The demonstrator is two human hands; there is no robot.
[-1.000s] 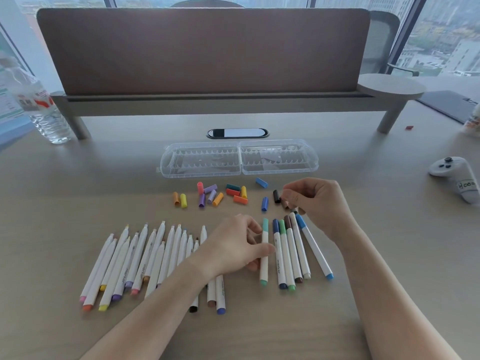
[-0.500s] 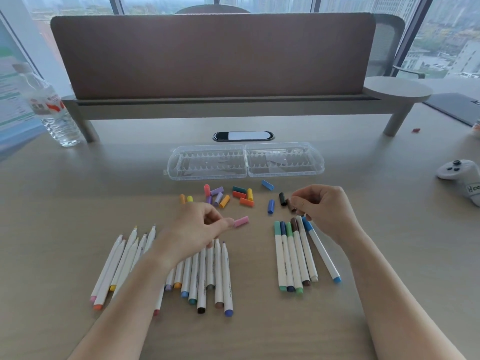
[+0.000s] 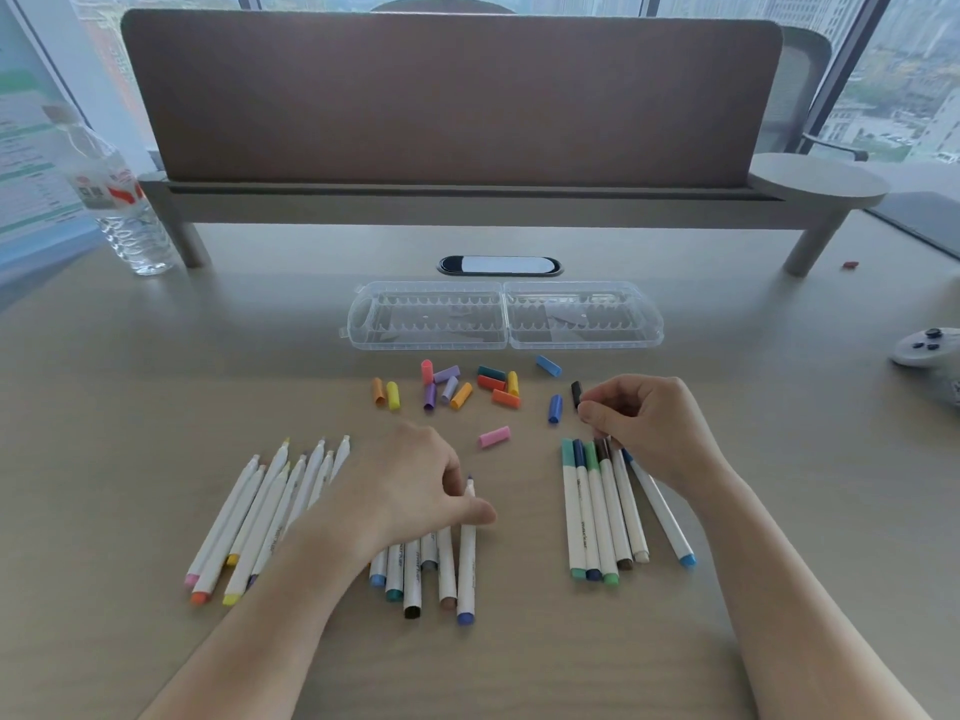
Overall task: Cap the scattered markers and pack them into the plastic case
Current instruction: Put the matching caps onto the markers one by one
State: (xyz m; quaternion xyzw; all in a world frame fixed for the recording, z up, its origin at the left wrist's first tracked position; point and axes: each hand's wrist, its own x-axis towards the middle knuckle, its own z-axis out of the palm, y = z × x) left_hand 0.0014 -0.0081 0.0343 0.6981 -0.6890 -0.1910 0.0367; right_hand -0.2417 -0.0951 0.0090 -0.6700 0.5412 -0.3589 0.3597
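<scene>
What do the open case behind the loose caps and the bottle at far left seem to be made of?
The case: clear, glossy, rigid plastic by its look; the desk shows through it, and moulded scalloped ridges line both halves. The bottle: thin clear plastic, probably, with a ribbed wall and a printed red and white label. Glass cannot be ruled out from this view.

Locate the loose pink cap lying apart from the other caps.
In the head view, the pink cap lies alone on the desk between the left hand and right hand, nearer than the cap cluster.

Bare forearms, unadorned hands (image 3: 415,485)
</scene>
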